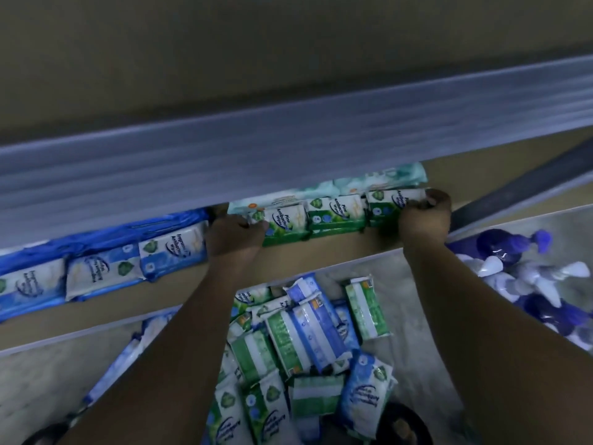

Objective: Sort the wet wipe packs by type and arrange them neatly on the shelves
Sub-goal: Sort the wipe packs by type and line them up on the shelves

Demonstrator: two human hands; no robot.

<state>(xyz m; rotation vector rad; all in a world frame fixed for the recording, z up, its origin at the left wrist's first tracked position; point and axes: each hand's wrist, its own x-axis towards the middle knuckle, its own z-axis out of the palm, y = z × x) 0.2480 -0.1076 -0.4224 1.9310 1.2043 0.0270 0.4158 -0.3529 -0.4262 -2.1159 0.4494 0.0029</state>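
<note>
The left hand and right hand are bracketing a row of three green packs on the shelf. Each hand is gripping an end pack, fingers curled over its outer edge. The row is standing on edge, labels facing out, just in front of some teal packs at the back. Blue packs are filling the same shelf to the left, close beside the left hand.

This looks like the squaring-up step. To do it well, both hands should be pressing inward evenly so the three packs are closing up with no gaps. The fronts should be lining up with the blue row. The packs are soft, so hard squeezing is likely to buckle them or tip one forward. A small gap should be kept between green and blue so the types are reading apart.

Below the shelf, a bin is holding many loose packs, green and blue mixed, not yet sorted.
</note>
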